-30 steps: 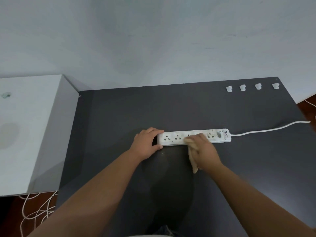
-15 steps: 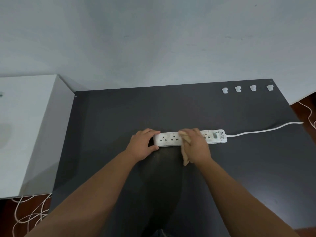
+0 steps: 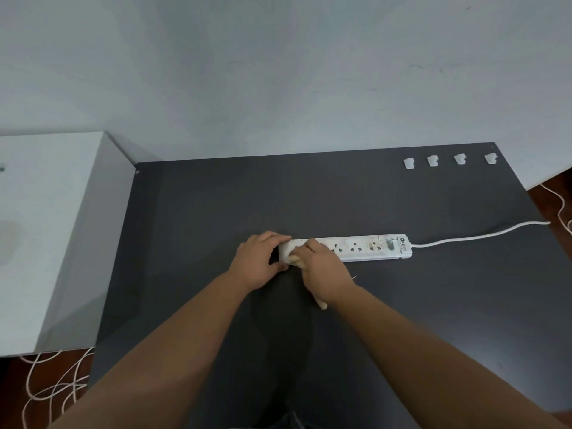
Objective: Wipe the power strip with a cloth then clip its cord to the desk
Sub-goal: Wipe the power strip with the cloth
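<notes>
A white power strip (image 3: pixel 368 247) lies lengthwise on the dark desk (image 3: pixel 340 196), with stains near its switch end. My left hand (image 3: pixel 258 261) grips its left end. My right hand (image 3: pixel 323 269) presses a beige cloth (image 3: pixel 294 259) onto the strip's left sockets; a tail of the cloth sticks out below the wrist. The white cord (image 3: pixel 479 235) runs from the strip's right end to the desk's right edge. Several white cord clips (image 3: pixel 409 163) sit in a row at the back right of the desk.
A white cabinet (image 3: pixel 52 230) stands against the desk's left side. Loose white cables (image 3: pixel 52 385) lie on the floor at the lower left, and more cable (image 3: pixel 561 209) lies on the floor past the right edge. A pale wall rises behind the desk.
My right hand has slid the cloth leftward along the strip, from near the switch end to the left sockets beside my left hand. The left hand keeps its hold.
</notes>
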Demonstrator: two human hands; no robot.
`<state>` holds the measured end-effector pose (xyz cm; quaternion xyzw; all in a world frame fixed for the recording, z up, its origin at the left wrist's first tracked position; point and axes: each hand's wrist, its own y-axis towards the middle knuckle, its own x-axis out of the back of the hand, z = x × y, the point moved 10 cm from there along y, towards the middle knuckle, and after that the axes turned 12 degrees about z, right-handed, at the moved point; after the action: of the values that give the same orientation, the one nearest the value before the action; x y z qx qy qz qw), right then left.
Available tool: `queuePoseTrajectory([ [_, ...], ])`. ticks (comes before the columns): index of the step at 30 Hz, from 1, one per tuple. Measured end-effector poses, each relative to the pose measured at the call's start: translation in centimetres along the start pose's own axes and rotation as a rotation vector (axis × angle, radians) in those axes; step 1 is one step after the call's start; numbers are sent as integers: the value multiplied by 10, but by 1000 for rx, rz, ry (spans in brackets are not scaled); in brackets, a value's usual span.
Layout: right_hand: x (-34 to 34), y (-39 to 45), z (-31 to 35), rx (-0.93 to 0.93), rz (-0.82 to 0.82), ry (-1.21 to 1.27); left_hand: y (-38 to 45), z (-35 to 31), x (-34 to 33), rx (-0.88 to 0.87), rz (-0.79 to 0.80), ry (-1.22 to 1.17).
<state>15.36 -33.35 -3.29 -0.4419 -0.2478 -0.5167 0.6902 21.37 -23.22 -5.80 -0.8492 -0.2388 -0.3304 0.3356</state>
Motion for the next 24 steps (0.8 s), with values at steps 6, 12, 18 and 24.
queuePoseTrajectory([
  [6,42,-38,-81,-357,-313,278,-1,1,-1,-2,-9,-30],
  [12,3,-26,-20,-69,-108,166,0,2,-2,7,-10,-35],
  [18,22,-20,-52,-304,-249,169,-2,-1,-1,13,3,-20],
  [24,-11,-2,18,67,74,100,-1,-1,0,12,31,30],
])
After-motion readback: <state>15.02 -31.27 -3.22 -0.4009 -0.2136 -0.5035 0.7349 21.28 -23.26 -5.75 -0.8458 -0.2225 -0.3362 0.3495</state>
